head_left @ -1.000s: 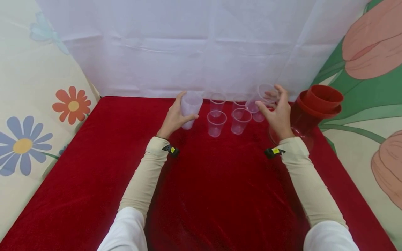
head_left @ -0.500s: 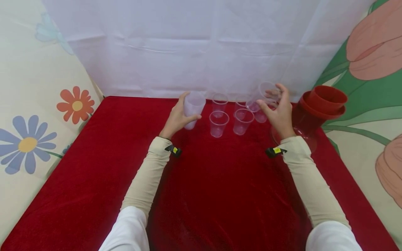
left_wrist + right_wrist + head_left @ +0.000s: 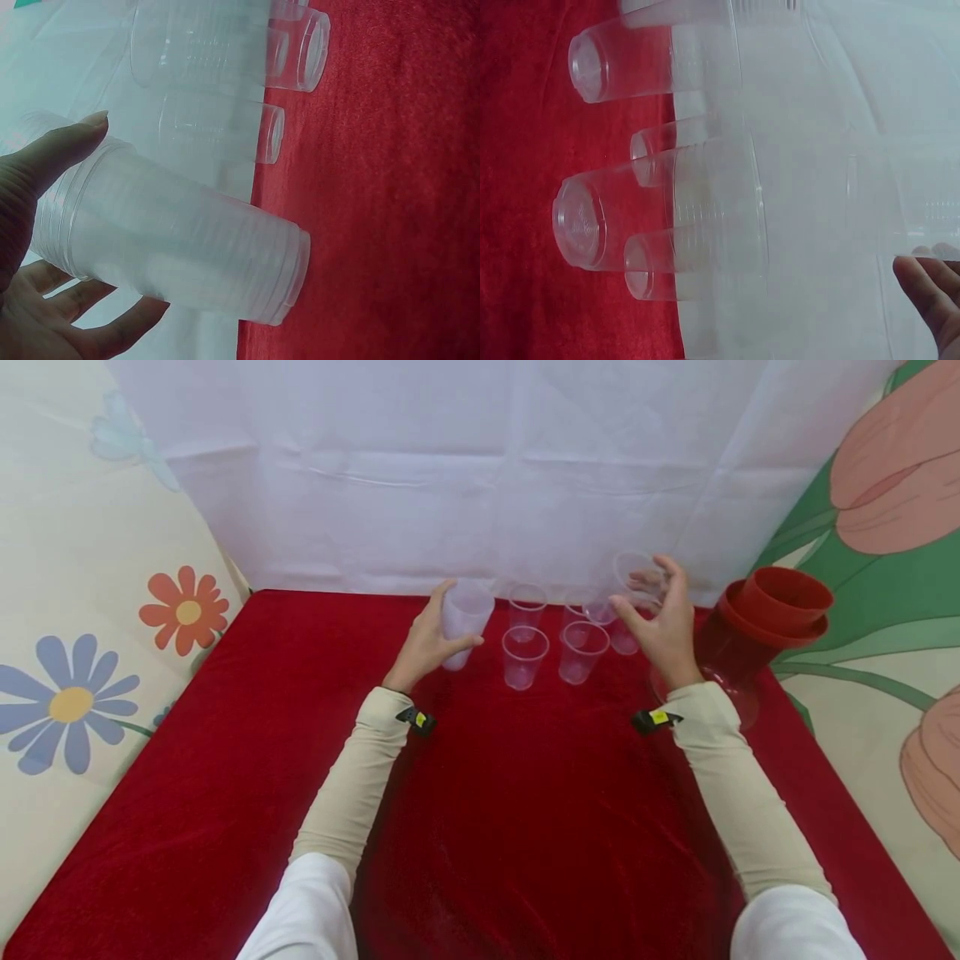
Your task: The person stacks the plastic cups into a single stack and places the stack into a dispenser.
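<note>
Tablecloth, left fingers (spread) round stacked cups

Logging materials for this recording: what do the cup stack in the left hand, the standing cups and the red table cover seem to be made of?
Cup stack: likely thin, glossy plastic; its nested rims and walls look cloudy together.
Standing cups: clear, shiny, probably plastic rather than glass; walls look thin, and the background shows through.
Red table cover: cloth, perhaps velvet, from its soft, uneven sheen.

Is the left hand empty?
No, the left hand grips a stack of clear cups, their nested rims plain in the left wrist view.
</note>
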{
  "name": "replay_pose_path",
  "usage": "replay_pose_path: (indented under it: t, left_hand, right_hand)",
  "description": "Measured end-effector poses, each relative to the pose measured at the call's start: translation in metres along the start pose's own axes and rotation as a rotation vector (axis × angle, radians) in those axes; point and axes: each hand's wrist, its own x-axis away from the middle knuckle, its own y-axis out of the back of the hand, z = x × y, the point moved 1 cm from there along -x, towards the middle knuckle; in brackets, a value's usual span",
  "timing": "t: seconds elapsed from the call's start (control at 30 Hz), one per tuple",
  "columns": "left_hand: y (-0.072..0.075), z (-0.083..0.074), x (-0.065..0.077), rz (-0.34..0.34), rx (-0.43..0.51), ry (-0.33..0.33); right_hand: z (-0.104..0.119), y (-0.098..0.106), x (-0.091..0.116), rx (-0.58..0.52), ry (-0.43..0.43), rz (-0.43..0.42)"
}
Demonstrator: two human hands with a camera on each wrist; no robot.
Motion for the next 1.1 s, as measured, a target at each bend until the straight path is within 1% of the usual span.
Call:
replay_pose_path:
  t: [0.43, 0.53, 0.8, 1.1]
  left_hand:
    - [-0.002, 0.002, 0.000, 0.000, -0.031, -0.010]
    - [-0.002, 0.002, 0.000, -0.001, -0.031, -0.008]
    - [0.000, 0.002, 0.000, -0.007, -0.029, -0.006]
    - [-0.002, 0.004, 0.000, -0.010, -0.009, 0.000]
  right_hand:
    - [0.003, -0.009, -0.002, -0.034, 0.023, 0.007]
    - [0.003, -0.011, -0.003, -0.034, 0.019, 0.013]
    - [0.001, -0.016, -0.005, -0.052, 0.044, 0.028]
    - [0.004, -0.019, -0.005, -0.039, 0.026, 0.043]
